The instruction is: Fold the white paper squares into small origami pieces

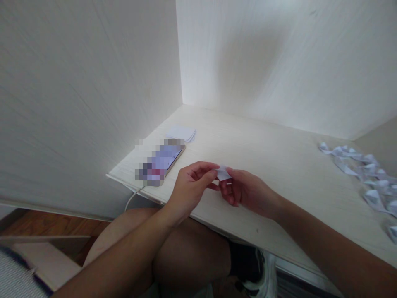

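Note:
Between my two hands is a small folded piece of white paper (223,173), held just above the front part of the white desk (254,136). My left hand (196,181) pinches its left edge between thumb and fingers. On the other edge, my right hand (243,188) grips the paper with thumb and forefinger, its other fingers curled below. The fingers hide parts of the paper's edges.
A phone (163,161) with a blurred screen lies left of my hands, its white cable (132,198) running over the desk edge. Behind it is a stack of white paper sheets (180,133). Several folded white paper pieces (369,165) lie at the right. Walls (139,62) bound the desk.

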